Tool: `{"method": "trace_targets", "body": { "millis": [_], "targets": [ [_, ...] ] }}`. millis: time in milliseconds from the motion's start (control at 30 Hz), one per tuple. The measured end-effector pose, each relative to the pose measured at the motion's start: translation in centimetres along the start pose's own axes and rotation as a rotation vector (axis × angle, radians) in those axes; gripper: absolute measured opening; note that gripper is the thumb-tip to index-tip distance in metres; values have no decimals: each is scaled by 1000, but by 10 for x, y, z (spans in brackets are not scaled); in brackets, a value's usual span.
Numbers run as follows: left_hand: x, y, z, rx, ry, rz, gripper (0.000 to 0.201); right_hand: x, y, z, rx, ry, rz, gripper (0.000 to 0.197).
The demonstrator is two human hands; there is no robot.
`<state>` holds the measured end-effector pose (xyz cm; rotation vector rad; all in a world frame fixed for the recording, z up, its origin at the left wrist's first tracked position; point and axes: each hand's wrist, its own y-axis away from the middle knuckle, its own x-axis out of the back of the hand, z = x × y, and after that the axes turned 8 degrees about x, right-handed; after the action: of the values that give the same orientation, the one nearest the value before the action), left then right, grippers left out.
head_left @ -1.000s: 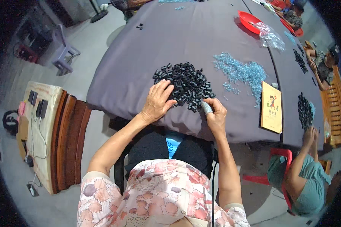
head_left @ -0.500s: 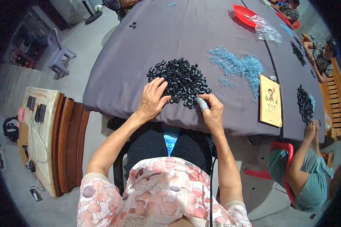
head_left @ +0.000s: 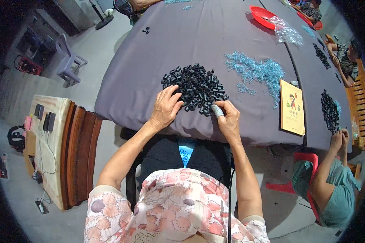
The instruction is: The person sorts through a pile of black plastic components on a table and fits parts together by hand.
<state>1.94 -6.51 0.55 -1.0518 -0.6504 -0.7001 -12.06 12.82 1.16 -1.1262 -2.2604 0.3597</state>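
A heap of small black plastic pieces (head_left: 196, 87), many of them U-shaped, lies on the grey cloth in front of me. My left hand (head_left: 165, 106) rests at the heap's lower left edge, its fingers stretched out and touching the pieces, thumb apart. At the lower right edge is my right hand (head_left: 228, 117), fingers curled in a pinch, with a grey wrapping on one finger. Whatever sits between those fingertips is hidden. To the right of the heap, small bluish, shiny pieces (head_left: 257, 71) are spread out.
A yellow booklet (head_left: 293, 107) lies near the right edge of the cloth-covered table (head_left: 125, 81). Farther back stand a red basin (head_left: 263, 18) and a clear plastic bag (head_left: 288, 32). Other people sit along the right side near more black piles (head_left: 329, 109).
The whole view has shifted slightly, so the scene sits a little farther right. Both hands stay at the same edges of the black heap, with hardly any change in pose.
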Motion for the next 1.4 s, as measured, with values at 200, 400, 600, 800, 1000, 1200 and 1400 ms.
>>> {"method": "trace_targets", "body": {
  "millis": [200, 400, 600, 800, 1000, 1200, 1400],
  "targets": [
    [0, -1, -1, -15, -1, -6, 31, 1, 0, -1, -19, -8, -2, 10],
    [0, -1, -1, -11, -19, -5, 32, -1, 0, 1, 4, 3, 18, 10],
    [0, -2, 1, 4, 0, -9, 31, 0, -1, -1, -3, -4, 13, 10],
    [0, -2, 0, 1, 5, 1, 30, -1, -1, -2, 13, 13, 13, 10],
    [0, -1, -2, 2, -3, 19, 29, -2, -2, -3, 8, 23, -4, 12],
    [-1, -1, -1, 18, 20, 24, 27, -2, 0, -6, 5, 12, 20, 12],
    [0, 2, -2, 20, 17, 40, 27, -3, -1, -4, 47, 56, 3, 13]
  ]
}}
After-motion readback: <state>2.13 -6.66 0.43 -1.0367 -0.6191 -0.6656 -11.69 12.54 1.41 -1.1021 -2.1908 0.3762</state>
